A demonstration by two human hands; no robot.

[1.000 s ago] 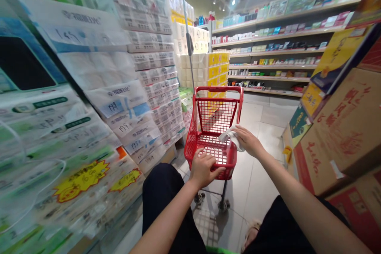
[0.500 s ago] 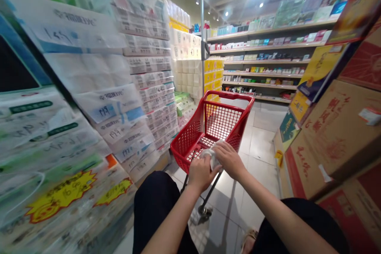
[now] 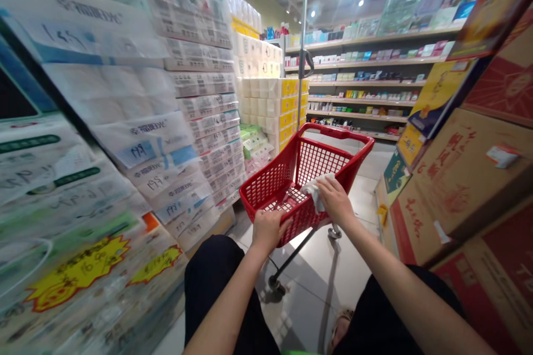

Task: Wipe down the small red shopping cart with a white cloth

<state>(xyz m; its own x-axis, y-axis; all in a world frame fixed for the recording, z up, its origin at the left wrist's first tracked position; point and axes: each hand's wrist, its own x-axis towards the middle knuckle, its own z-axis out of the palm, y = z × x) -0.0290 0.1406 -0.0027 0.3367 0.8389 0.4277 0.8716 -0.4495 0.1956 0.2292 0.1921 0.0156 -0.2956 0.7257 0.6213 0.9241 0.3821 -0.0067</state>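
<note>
In front of my knees stands a red plastic shopping cart (image 3: pixel 325 158) with latticed basket walls and thin metal legs on casters. My left hand (image 3: pixel 268 230) grips the near rim of its basket, the fingers curled over the edge. Bunched under my right hand (image 3: pixel 335 197) is a white cloth (image 3: pixel 315 187), pressed over the basket's rim on the right side. Part of the cloth hangs down the outer wall, and the rest is hidden beneath my fingers.
Wrapped packs of tissue paper (image 3: pixel 204 89) are stacked high along the left. Cardboard boxes (image 3: pixel 470 183) line the right side. A metal pole with a handle (image 3: pixel 303 61) rises behind the cart. Shelves of small goods (image 3: pixel 366 75) fill the back wall. White tiles (image 3: pixel 308 283) cover the floor.
My hands have come apart: the left has gone from the cloth to the basket rim, while the right has carried the cloth along the rim to the right. The cart has turned slightly.
</note>
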